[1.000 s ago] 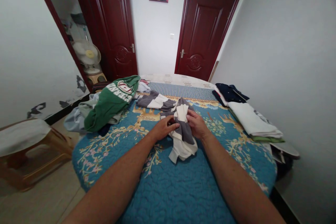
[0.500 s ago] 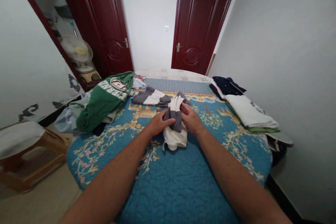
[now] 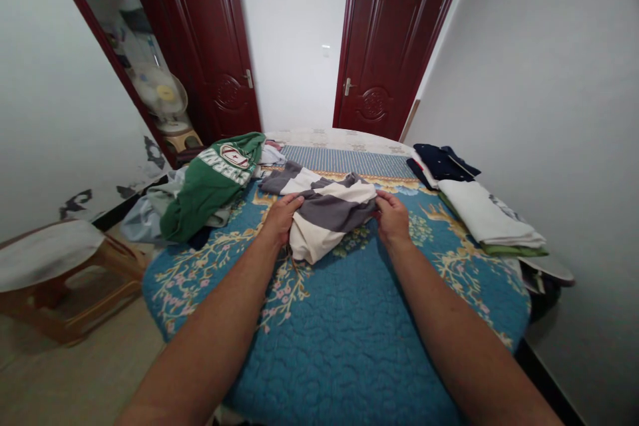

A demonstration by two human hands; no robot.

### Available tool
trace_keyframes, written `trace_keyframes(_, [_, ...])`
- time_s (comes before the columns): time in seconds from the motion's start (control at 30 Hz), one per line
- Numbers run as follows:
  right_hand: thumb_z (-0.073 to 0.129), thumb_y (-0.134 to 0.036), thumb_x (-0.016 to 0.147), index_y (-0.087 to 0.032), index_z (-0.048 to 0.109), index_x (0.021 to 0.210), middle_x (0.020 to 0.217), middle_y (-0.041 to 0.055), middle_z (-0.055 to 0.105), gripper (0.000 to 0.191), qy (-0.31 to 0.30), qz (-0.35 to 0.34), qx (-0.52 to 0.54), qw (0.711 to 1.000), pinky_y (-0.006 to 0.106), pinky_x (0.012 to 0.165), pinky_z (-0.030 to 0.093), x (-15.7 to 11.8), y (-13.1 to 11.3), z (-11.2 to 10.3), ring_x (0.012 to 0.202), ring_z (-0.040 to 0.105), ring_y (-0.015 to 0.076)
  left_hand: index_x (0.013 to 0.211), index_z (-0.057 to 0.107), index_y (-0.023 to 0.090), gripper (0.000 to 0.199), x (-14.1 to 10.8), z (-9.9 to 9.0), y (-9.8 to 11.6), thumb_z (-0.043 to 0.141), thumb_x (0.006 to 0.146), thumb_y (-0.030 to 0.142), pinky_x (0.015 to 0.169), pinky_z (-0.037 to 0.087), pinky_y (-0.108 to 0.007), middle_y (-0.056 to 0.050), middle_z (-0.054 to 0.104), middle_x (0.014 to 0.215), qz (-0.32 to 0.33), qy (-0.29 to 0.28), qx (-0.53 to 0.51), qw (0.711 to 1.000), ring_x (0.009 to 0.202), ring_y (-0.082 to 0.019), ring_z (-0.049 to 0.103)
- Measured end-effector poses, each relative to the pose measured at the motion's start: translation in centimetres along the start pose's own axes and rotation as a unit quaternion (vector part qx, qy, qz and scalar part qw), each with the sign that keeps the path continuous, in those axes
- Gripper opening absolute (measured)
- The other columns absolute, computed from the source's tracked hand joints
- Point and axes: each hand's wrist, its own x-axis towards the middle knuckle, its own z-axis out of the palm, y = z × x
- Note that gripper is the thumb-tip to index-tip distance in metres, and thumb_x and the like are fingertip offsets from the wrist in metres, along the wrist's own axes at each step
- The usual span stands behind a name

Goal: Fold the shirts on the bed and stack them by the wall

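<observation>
A grey and cream striped garment (image 3: 332,210) lies bunched on the blue flowered table cover (image 3: 329,339), near the middle. My left hand (image 3: 283,216) pinches its left edge, thumb on top of the cloth. At the opposite edge, my right hand (image 3: 392,214) grips the fabric between thumb and fingers. The cloth is stretched between both hands, its cream lower part hanging toward me. Part of the garment trails away to the upper left. Its exact kind is unclear while it is crumpled.
To the left is a heap of loose clothes with a green printed shirt (image 3: 212,186) on top. Folded white clothing (image 3: 492,213) and dark navy clothing (image 3: 446,163) lie at the right edge. A stool (image 3: 64,266) stands left of the table, by the wall.
My hands have moved apart, the right one outward. The striped garment, gathered between them before, is now spread wider. The view has shifted slightly.
</observation>
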Motion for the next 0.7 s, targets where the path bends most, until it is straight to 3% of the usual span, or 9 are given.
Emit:
trace_keyframes(0.17, [0.070, -0.026, 0.062, -0.020, 0.073, 0.099, 0.068, -0.0061, 0.064, 0.037, 0.078, 0.003, 0.069, 0.995, 0.019, 0.049, 0.047, 1.7, -1.7, -1.6, 0.056, 0.057, 0.0103, 0.112, 0.076, 0.013, 0.042, 0.5, -0.7, 0.9, 0.089, 0.073, 0.023, 0.074, 0.059, -0.033, -0.007, 0.081, 0.086, -0.009, 0.024, -0.067, 0.997, 0.072, -0.020, 0.073])
trace_keyframes(0.27, [0.068, -0.027, 0.062, -0.020, 0.073, 0.102, 0.060, -0.0088, 0.055, 0.041, 0.077, 0.002, 0.056, 0.995, 0.018, 0.046, 0.042, 2.3, -2.1, -2.5, 0.049, 0.049, 0.0088, 0.120, 0.073, 0.014, 0.045, 0.6, -0.8, 1.1, 0.084, 0.077, 0.019, 0.077, 0.059, -0.033, -0.008, 0.083, 0.095, 0.013, 0.019, -0.089, 0.996, 0.078, -0.020, 0.075])
trace_keyframes(0.5, [0.070, -0.031, 0.065, -0.017, 0.075, 0.123, 0.095, 0.0027, 0.077, 0.060, 0.029, -0.090, -0.119, 0.988, 0.028, 0.068, 0.055, 2.6, -0.4, -3.2, 0.077, 0.068, 0.0171, 0.136, 0.067, 0.016, 0.053, 0.4, -0.9, 1.4, 0.079, 0.084, 0.021, 0.082, 0.059, -0.031, -0.011, 0.081, 0.118, 0.039, -0.028, -0.123, 0.991, 0.089, -0.020, 0.075])
trace_keyframes(0.6, [0.071, -0.040, 0.072, -0.017, 0.078, 0.117, 0.092, 0.0037, 0.076, 0.051, 0.049, -0.141, -0.197, 0.969, 0.033, 0.076, 0.056, 2.6, -0.5, -3.4, 0.081, 0.068, 0.0197, 0.143, 0.064, 0.020, 0.063, 0.2, -1.0, 1.5, 0.081, 0.083, 0.023, 0.078, 0.057, -0.029, -0.008, 0.081, 0.117, 0.043, -0.036, -0.120, 0.991, 0.087, -0.018, 0.074])
trace_keyframes(0.7, [0.065, -0.046, 0.081, -0.017, 0.077, 0.104, 0.082, 0.0025, 0.074, 0.039, 0.078, -0.144, -0.215, 0.963, 0.033, 0.071, 0.055, 2.5, -1.3, -3.6, 0.072, 0.066, 0.0190, 0.147, 0.063, 0.021, 0.069, -0.1, -0.7, 1.6, 0.084, 0.081, 0.024, 0.076, 0.057, -0.028, -0.007, 0.081, 0.115, 0.041, -0.049, -0.110, 0.992, 0.086, -0.017, 0.073])
